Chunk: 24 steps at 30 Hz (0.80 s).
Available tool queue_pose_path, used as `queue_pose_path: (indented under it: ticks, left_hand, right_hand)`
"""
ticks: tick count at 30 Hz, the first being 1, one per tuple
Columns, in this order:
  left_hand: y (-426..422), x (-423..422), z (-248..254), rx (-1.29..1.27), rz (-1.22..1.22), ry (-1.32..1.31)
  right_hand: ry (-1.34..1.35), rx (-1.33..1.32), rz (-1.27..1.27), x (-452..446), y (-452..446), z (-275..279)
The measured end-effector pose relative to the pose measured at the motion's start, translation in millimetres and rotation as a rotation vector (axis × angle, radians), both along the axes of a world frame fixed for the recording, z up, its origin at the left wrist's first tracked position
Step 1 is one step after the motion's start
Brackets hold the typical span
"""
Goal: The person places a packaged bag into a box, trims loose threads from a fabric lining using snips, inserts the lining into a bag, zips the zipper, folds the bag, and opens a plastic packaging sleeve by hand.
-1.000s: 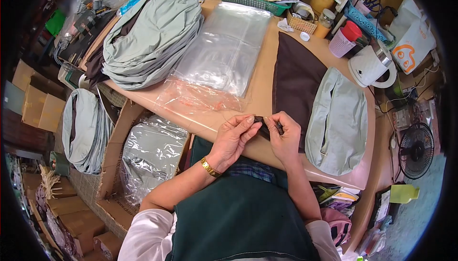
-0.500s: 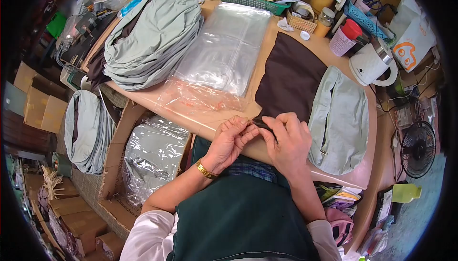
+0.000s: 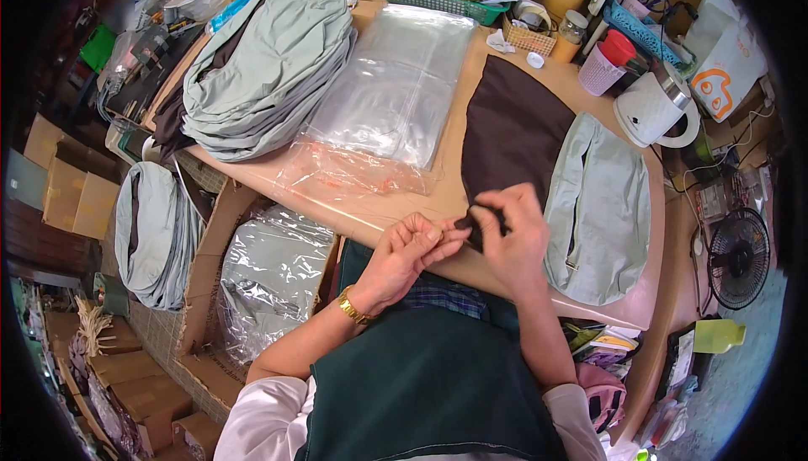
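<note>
Cloth [image 3: 515, 124] of a dark brown colour lies on the right half of the table [image 3: 450, 143], its near end drawn up to the person's hands at the near edge. The right hand [image 3: 520, 238], slightly blurred, has its thumb and fingers closed on a dark, bunched bit at that near end. The left hand [image 3: 402, 252] is just beside it on the left, palm turned up and fingers curled, with the fingertips at the same dark bit; whether they clamp it or only touch it cannot be told. A gold-coloured watch [image 3: 357, 306] circles the left wrist.

Right of the brown piece, and against it, lies a pale grey-green cover [image 3: 613, 217] with a long slit running along its length. To the left, clear plastic sleeves [image 3: 396, 82] lie flat, and beyond them a tall heap of grey-green fabric [image 3: 273, 74] fills the far left part of the tabletop. On the far right stand a white kettle [image 3: 646, 114], a pink basket [image 3: 599, 74] and a glass jar [image 3: 572, 30]. Below the table's left edge, a cardboard box [image 3: 198, 301] holds a plastic-wrapped bundle [image 3: 273, 276]. A black fan [image 3: 738, 257] stands at the right.
</note>
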State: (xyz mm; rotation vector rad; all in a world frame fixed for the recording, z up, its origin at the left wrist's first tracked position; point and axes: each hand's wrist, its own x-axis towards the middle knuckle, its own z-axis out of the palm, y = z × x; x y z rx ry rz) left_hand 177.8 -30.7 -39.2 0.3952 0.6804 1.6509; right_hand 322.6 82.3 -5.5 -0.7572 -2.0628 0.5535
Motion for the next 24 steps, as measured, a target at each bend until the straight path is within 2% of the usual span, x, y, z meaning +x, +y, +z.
queue_pose_path:
  ticks: [1, 2, 4, 6, 8, 10, 11, 12, 13, 14, 16, 18, 20, 21, 23, 24]
  left_hand:
    - [-5, -3, 2, 0.008, -0.056, 0.056]
    - [-9, -7, 5, 0.016, -0.112, 0.113]
    - [-13, -24, 11, -0.010, -0.173, 0.162]
    - [-15, -47, 11, -0.019, -0.374, 0.373]
    - [-4, -56, 10, 0.045, -0.369, 0.411]
    - [14, -56, 9, 0.075, -0.107, 0.878]
    - [25, -46, 18, 0.010, -0.025, 1.124]
    - [41, -37, 12, 0.011, -0.025, 1.125]
    - [58, -30, -3, 0.123, 0.097, 1.538]
    - [69, -25, -17, 0.245, 0.229, 1.947]
    - [73, -11, -43, 0.169, 0.146, 2.007]
    - [59, -1, -46, 0.095, 0.054, 2.062]
    - [25, -6, -27, 0.109, -0.106, 2.007]
    - [7, -11, -25, 0.108, -0.109, 2.006]
    - [-33, -27, -21, -0.037, -0.271, 2.142]
    - [-50, -35, -15, -0.236, -0.303, 2.210]
  right_hand:
    - [-0.105, -0.073, -0.084, 8, 12, -6]
    - [-0.222, -0.010, -0.170, 14, 23, -15]
    - [-0.334, -0.056, -0.258, 31, 45, -46]
    - [-0.350, -0.065, -0.255, 43, 61, -58]
    - [-0.370, -0.082, -0.257, 51, 71, -73]
    - [-0.288, -0.125, -0.328, 52, 81, -87]
    - [-0.288, -0.126, -0.330, 53, 86, -90]
    - [-0.124, -0.183, -0.346, 54, 91, -92]
    - [0.042, -0.238, -0.360, 54, 94, -92]
    - [0.043, -0.236, -0.360, 55, 94, -90]
    - [0.215, -0.365, -0.330, 58, 92, -83]
    - [0.240, -0.432, -0.324, 57, 90, -77]
    - [0.189, -0.404, -0.301, 56, 89, -77]
    - [0.136, -0.424, -0.288, 57, 90, -81]
    - [0.068, -0.383, -0.312, 57, 88, -82]
    - [0.003, -0.340, -0.337, 55, 88, -83]
